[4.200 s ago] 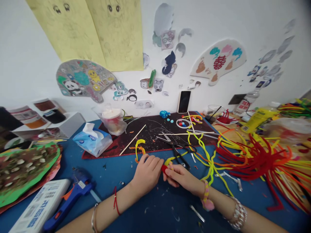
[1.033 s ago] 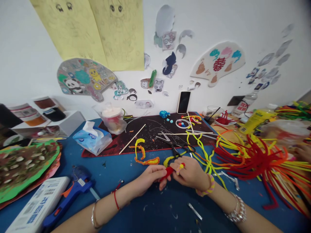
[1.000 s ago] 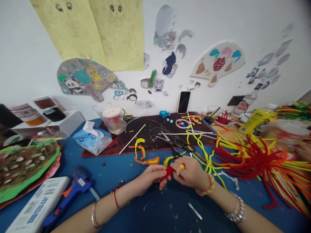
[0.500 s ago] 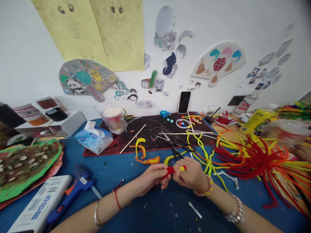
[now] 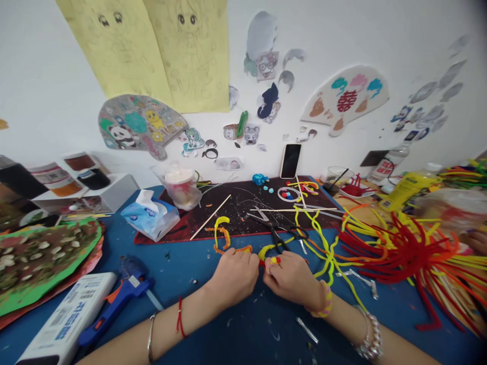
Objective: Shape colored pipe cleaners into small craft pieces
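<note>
Close together over the blue tabletop, my left hand (image 5: 236,274) and my right hand (image 5: 296,280) are both closed, pinching a short red pipe cleaner (image 5: 262,263). Only a small stretch of it shows in the gap; fingers cover the rest. Small red and yellow balls (image 5: 276,260) sit on a finger of my right hand. Just beyond my left hand lies a bent orange and yellow pipe-cleaner shape (image 5: 221,234). Black-handled scissors (image 5: 279,235) rest behind my right hand, with a curved yellow piece (image 5: 265,250) beside them.
Red, orange and yellow pipe cleaners (image 5: 411,258) spread across the right side. At left are a blue glue gun (image 5: 133,284), a white box (image 5: 70,314) and a tissue pack (image 5: 150,218). Thin sticks (image 5: 211,217) lie on the dark mat (image 5: 171,230). A phone (image 5: 290,161) leans against the wall.
My left hand has turned over, back of the hand up, its fingers now curled over the red pipe cleaner. Less red shows between my hands. The view has shifted slightly.
</note>
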Available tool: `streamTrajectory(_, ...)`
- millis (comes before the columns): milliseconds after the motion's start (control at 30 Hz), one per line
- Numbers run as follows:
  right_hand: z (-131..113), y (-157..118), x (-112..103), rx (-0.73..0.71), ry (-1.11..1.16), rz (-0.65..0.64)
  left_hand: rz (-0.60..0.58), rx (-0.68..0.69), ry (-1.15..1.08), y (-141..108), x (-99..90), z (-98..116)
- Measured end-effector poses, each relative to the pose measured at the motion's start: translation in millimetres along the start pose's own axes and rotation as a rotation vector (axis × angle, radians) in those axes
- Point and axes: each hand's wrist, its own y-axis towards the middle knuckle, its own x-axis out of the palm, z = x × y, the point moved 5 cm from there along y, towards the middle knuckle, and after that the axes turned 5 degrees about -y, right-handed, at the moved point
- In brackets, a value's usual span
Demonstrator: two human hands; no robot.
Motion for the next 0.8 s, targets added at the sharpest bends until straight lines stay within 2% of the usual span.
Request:
streamTrajectory(100, 0, 3, -3, 0.005, 0.022, 0.016, 0.002, -0.052, -0.055, -1, -0.3, -1)
streamTrajectory(167, 2, 4, -6, 0.006, 0.04, 0.034, 0.031, -0.109, -0.214, -1, -1.4, -4)
streamTrajectory(267, 7, 5, -8, 0.007, 0.036, 0.039, 0.003, -0.248, -0.737, -1, 3.6, -11)
streamTrajectory(367, 13, 5, -8, 0.011, 0.018, 0.03, -0.186, -0.364, -1.359, 1, 13.9, -9)
streamTrajectory(467, 18, 6, -10, 0.034, 0.011, 0.046, -0.309, -0.446, -1.737, 1, 14.9, -5)
streamTrajectory(567, 21, 7, -12, 0.06, 0.013, 0.055, -0.32, -0.481, -1.894, -1, 12.2, -6)
streamTrajectory(800, 18, 2, -9, -0.038, 0.037, 0.028, -0.421, -0.45, -1.848, -5, 18.3, -2)
